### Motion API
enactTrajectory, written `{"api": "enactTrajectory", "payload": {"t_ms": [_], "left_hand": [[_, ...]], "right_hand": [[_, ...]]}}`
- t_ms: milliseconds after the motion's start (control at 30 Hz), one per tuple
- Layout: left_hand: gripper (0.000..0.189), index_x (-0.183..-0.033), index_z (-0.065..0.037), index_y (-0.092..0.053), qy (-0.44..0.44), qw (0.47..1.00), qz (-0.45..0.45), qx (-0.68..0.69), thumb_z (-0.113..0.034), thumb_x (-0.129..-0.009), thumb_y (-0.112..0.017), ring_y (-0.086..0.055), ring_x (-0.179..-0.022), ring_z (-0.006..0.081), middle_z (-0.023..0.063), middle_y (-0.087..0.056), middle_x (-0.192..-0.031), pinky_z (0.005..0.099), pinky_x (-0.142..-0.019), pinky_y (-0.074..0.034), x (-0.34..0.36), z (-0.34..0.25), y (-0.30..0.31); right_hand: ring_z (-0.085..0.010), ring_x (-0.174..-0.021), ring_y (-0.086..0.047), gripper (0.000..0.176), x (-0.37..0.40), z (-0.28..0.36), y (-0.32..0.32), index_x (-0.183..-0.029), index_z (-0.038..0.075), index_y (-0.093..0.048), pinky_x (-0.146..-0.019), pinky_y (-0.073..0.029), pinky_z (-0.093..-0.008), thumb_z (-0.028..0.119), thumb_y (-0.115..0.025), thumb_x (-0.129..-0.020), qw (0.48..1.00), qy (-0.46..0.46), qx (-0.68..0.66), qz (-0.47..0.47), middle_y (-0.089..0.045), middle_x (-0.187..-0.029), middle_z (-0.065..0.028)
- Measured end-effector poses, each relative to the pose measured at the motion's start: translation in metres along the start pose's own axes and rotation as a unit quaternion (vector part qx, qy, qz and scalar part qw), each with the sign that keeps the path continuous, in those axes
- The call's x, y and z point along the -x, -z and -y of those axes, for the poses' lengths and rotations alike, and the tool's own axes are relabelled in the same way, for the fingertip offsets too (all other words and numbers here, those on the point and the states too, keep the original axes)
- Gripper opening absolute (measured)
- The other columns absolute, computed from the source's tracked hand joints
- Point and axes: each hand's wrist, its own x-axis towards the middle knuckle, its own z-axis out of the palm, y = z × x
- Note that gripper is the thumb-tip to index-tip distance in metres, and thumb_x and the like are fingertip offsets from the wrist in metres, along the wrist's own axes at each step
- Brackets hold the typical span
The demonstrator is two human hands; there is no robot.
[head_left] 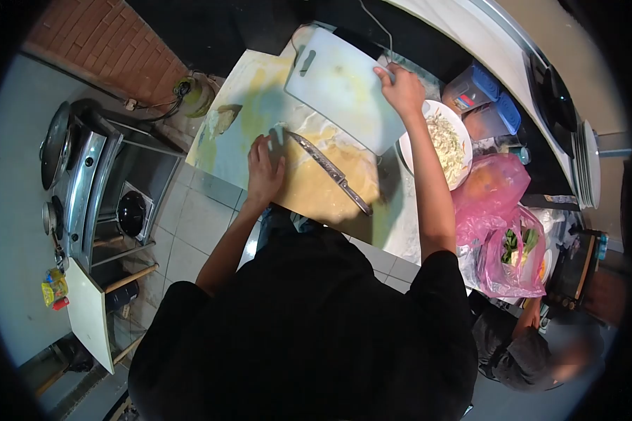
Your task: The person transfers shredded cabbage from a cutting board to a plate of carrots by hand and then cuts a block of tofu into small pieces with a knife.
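Note:
My right hand [402,90] grips the right corner of a white cutting board [340,88], thumb over its face. The board is tilted up from the table, its slot handle at the far left corner. My left hand [265,172] lies on the table's near side with fingers stretched out, holding nothing. Just right of its fingertips is a knife [328,167] with a patterned blade, lying flat on the wet, yellowish tabletop [316,189]. Beside my right forearm stands a white bowl [470,156] of shredded pale vegetable [445,140], partly hidden by the arm.
Blue-lidded plastic containers [474,88] stand behind the bowl. Pink plastic bags [488,182] with greens sit at the right. A gas stove [84,175] is at the left, near a green gas cylinder [195,97]. Another person [516,351] is at the lower right.

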Motion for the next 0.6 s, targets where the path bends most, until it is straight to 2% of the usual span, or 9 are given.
{"api": "enactTrajectory", "payload": {"t_ms": [100,167,200,267,300,367,600], "left_hand": [[0.062,-0.140,-0.003,-0.038,0.017,0.999,-0.029,-0.036,-0.009,-0.085,-0.067,-0.042,-0.127,0.0454,0.0254,-0.039,-0.140,0.0503,-0.108,-0.036,-0.003,0.013,0.009],[0.061,-0.140,-0.006,-0.040,0.052,0.998,0.009,-0.031,-0.009,-0.086,-0.066,-0.042,-0.128,0.0446,0.0236,-0.039,-0.142,0.0498,-0.109,-0.037,-0.010,0.012,0.017],[0.061,-0.140,-0.006,-0.040,0.054,0.998,0.001,-0.033,-0.009,-0.086,-0.066,-0.042,-0.128,0.0446,0.0236,-0.039,-0.142,0.0498,-0.109,-0.037,-0.014,0.014,0.017],[0.058,-0.140,-0.007,-0.044,0.028,0.998,0.050,-0.036,-0.010,-0.087,-0.066,-0.042,-0.129,0.0431,0.0211,-0.041,-0.143,0.0483,-0.109,-0.038,-0.027,0.016,0.013],[0.058,-0.140,-0.007,-0.044,0.030,0.998,0.044,-0.038,-0.010,-0.087,-0.066,-0.042,-0.129,0.0431,0.0211,-0.041,-0.143,0.0483,-0.109,-0.038,-0.033,0.020,0.008],[0.057,-0.141,-0.009,-0.044,-0.024,0.996,0.067,-0.062,-0.012,-0.088,-0.065,-0.043,-0.130,0.0418,0.0193,-0.043,-0.143,0.0470,-0.108,-0.040,-0.043,0.029,-0.005],[0.048,-0.133,0.000,-0.048,-0.019,0.995,0.046,-0.086,-0.011,-0.089,-0.062,-0.046,-0.126,0.0388,0.0187,-0.050,-0.136,0.0460,-0.109,-0.039,-0.041,0.037,-0.021]], "right_hand": [[-0.0381,-0.092,-0.069,0.041,-0.006,-0.002,-0.033,-0.107,0.015,-0.072,-0.080,-0.052,-0.0489,0.050,-0.058,-0.091,1.000,-0.001,-0.012,0.013,-0.071,-0.089,-0.0208],[-0.0380,-0.093,-0.068,0.042,-0.011,0.001,-0.045,-0.108,0.015,-0.072,-0.081,-0.053,-0.0485,0.050,-0.057,-0.092,0.998,0.007,-0.014,0.053,-0.071,-0.091,-0.0204],[-0.0380,-0.094,-0.068,0.043,-0.011,0.001,-0.047,-0.108,0.014,-0.072,-0.082,-0.053,-0.0478,0.051,-0.057,-0.092,0.997,0.008,-0.012,0.078,-0.071,-0.093,-0.0202],[-0.0384,-0.095,-0.068,0.046,-0.012,-0.007,-0.060,-0.108,0.014,-0.072,-0.082,-0.052,-0.0481,0.054,-0.056,-0.092,0.995,0.013,-0.016,0.093,-0.071,-0.094,-0.0202],[-0.0387,-0.095,-0.068,0.048,-0.009,-0.011,-0.069,-0.108,0.014,-0.072,-0.082,-0.052,-0.0483,0.057,-0.055,-0.091,0.993,0.007,-0.017,0.113,-0.071,-0.095,-0.0203],[-0.0384,-0.095,-0.068,0.046,0.001,-0.016,-0.082,-0.106,0.013,-0.072,-0.083,-0.052,-0.0481,0.054,-0.055,-0.092,0.992,-0.001,-0.031,0.119,-0.071,-0.094,-0.0201],[-0.0381,-0.092,-0.069,0.045,0.021,-0.038,-0.101,-0.104,0.011,-0.071,-0.081,-0.053,-0.0484,0.051,-0.054,-0.093,0.989,-0.037,-0.059,0.129,-0.071,-0.094,-0.0203]]}}
